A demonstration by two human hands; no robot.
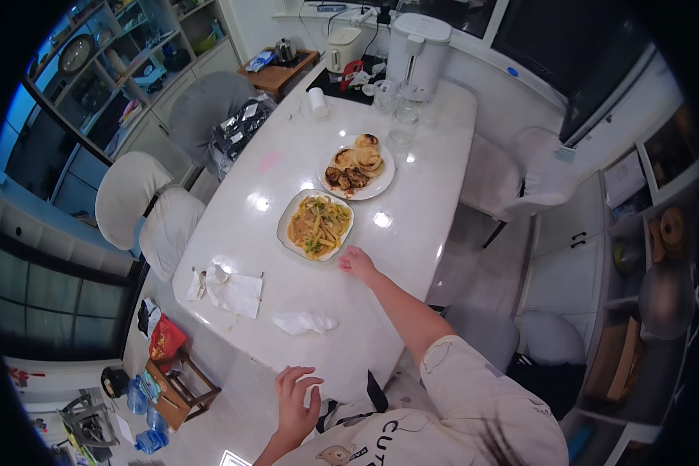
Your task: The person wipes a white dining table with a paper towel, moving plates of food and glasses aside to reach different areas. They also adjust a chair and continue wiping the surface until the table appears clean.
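My right hand [358,263] reaches over the table with its fingers curled. It is beside the lower right edge of a squarish white dish [281,233] of cooked vegetable strips [320,227]. Whether the fingertips touch the rim is unclear. My left hand [297,402] hovers by the near table edge, fingers spread, holding nothing. Beyond the dish, a round white plate [387,180] bears browned flatbreads [368,158] and dark fried pieces [346,177]. A crumpled white tissue [304,322] lies between me and the dish; used paper napkins [233,290] are to its left.
On the white table [384,291], a water dispenser [417,55], glass jars [403,125] and a white cup [318,102] stand at the far end. Chairs [172,230] line the left side; more chairs [495,175] flank the right. A wooden stool [172,402] is at lower left.
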